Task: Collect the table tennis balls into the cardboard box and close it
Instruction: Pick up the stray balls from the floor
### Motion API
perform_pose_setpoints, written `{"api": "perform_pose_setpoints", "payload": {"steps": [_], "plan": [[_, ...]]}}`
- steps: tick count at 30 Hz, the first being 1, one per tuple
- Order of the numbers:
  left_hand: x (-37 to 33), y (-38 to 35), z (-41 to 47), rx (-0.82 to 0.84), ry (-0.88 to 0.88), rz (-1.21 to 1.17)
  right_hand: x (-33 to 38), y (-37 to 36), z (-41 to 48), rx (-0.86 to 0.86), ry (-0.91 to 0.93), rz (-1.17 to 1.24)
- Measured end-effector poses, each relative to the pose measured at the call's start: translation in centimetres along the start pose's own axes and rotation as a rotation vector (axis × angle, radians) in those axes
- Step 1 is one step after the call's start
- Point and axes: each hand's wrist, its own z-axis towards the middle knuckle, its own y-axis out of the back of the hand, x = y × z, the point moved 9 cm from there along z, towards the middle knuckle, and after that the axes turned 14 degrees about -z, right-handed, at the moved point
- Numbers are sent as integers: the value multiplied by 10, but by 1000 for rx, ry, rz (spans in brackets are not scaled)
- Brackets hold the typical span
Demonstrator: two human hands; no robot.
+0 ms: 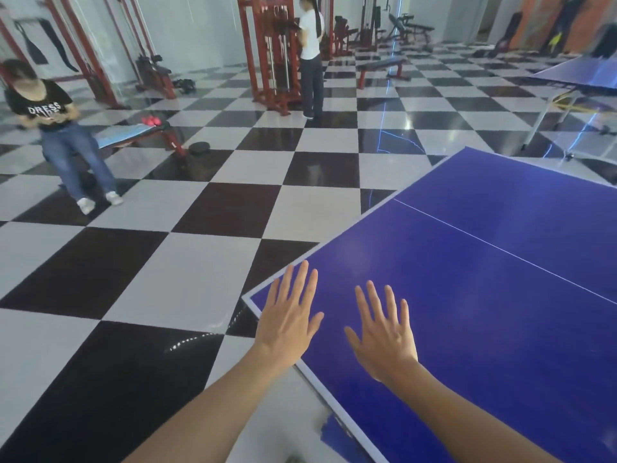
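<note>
My left hand and my right hand are held flat, palms down, fingers spread, over the near corner of a blue table tennis table. Neither hand holds anything. The left hand hovers right at the table's corner edge; the right hand is further in over the blue surface. No table tennis balls and no cardboard box show anywhere in the head view.
A black-and-white checkered floor stretches left of the table. A person sits on a bench at far left, another stands by a red weight machine. A second blue table stands at far right.
</note>
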Motion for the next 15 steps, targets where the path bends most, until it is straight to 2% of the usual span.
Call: {"api": "perform_pose_setpoints", "payload": {"steps": [2, 10, 15], "plan": [[36, 7, 26, 40, 10, -14, 23, 7, 43, 44, 7, 25], [183, 24, 123, -3, -4, 49, 118, 41, 193, 21, 40, 7], [274, 29, 184, -8, -57, 67, 170, 41, 264, 65, -33, -4]]}}
